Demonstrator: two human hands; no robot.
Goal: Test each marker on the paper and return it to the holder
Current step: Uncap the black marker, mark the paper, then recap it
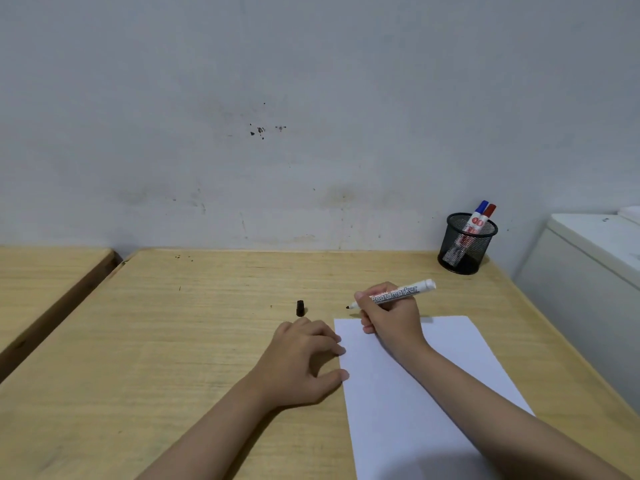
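My right hand (389,315) grips a white board marker (398,293) with its cap off; its black tip points left, just past the far left corner of the white paper (422,393). The black cap (300,308) stands on the wooden desk (173,341), just beyond my left hand (304,355). That hand lies flat on the desk, fingers apart, fingertips at the paper's left edge. A black mesh holder (465,244) at the desk's far right corner holds a blue-capped marker (479,211) and a red-capped marker (489,213).
A second wooden desk (45,278) stands to the left across a narrow gap. A white cabinet (588,271) stands against the desk's right side. A stained wall (311,133) rises right behind the desk.
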